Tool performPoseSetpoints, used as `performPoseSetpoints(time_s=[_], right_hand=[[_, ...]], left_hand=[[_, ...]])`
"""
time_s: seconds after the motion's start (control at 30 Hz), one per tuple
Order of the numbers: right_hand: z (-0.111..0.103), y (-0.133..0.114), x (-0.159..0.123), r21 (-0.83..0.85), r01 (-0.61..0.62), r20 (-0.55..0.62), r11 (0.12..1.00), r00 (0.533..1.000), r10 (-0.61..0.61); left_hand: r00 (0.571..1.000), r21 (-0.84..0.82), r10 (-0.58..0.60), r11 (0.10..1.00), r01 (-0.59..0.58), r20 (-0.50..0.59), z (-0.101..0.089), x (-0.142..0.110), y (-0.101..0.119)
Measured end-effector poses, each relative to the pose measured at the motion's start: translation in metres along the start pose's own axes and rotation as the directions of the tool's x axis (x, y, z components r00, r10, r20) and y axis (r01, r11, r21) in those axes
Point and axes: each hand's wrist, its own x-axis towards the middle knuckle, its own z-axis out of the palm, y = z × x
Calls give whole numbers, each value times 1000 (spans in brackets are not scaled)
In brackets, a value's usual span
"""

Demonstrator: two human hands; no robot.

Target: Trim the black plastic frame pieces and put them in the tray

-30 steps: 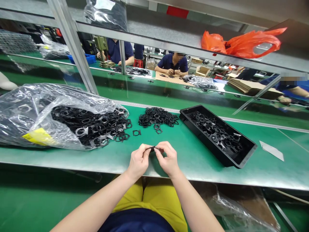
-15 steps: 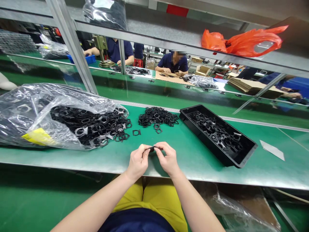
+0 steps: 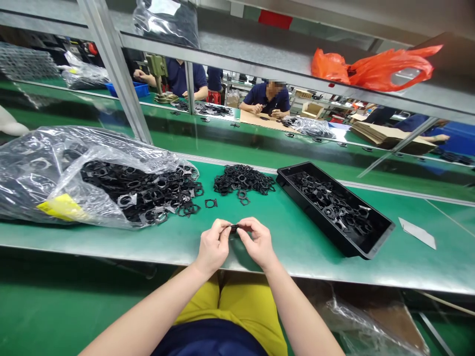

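Observation:
Between the fingertips of both hands is a small black plastic part (image 3: 233, 228), mostly covered by the fingers. My left hand (image 3: 214, 244) pinches its left end, and my right hand (image 3: 257, 242) pinches the right end. Both are held just above the front of the green bench. Beyond them lies a heap of black ring-shaped parts (image 3: 244, 179). One square black frame with a round hole (image 3: 211, 203) lies apart, left of that heap. Further left, a clear plastic bag (image 3: 33, 163) spills many similar black frames (image 3: 148, 190). A black tray (image 3: 315, 217) on the right holds more black parts.
A white card (image 3: 417, 232) lies right of the tray. Behind the bench, a metal post (image 3: 115, 69) and shelf carry an orange plastic bag (image 3: 389, 69). Across a second green surface, a co-worker (image 3: 265, 99) handles parts; another sits by a green press (image 3: 158, 74).
The pinched part looks slightly tilted compared with before, and my hands are almost in the same place. The view has shifted a little. Across the bench, the co-worker's hands have risen.

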Motion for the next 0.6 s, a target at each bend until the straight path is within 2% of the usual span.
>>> performPoseSetpoints(time_s=[0.33, 0.6], right_hand=[[-1, -3, -1, -26, 34, -66, 999, 997, -36], [-3, -2, -2, -44, 67, -84, 997, 994, -70]], left_hand=[[999, -90, -32, 995, 33, 12, -1, 1, -2], [1000, -93, -27, 995, 27, -5, -1, 1, -2]])
